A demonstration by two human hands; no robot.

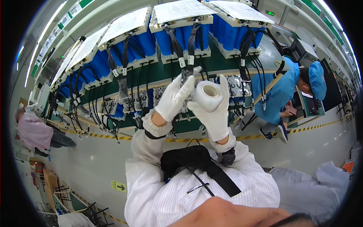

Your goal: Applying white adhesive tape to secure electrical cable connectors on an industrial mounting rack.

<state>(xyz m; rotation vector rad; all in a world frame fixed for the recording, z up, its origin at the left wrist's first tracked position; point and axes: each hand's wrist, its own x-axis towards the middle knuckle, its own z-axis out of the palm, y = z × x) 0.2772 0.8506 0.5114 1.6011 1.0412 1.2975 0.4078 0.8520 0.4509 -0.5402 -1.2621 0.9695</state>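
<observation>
My right hand (216, 122), in a white glove, is closed around a roll of clear plastic wrap (199, 101), its hollow core facing up. My left hand (172, 101), also gloved in white, grips a bundle of black cables (186, 70) that hangs from a blue battery pack (182, 37) in front of me. The fingers of the left hand partly hide the bundle's lower end. Clear film seems to lie around the cables just above those fingers. Left of my hands, another cable bundle (123, 89) hangs with shiny film around it.
Several more blue battery packs (141, 44) with loose black cables stand along the green bench (223, 68). Below are more packs on a lower level. A person in a blue coat (275, 85) bends at the right; a person in pink (34, 126) is at the far left.
</observation>
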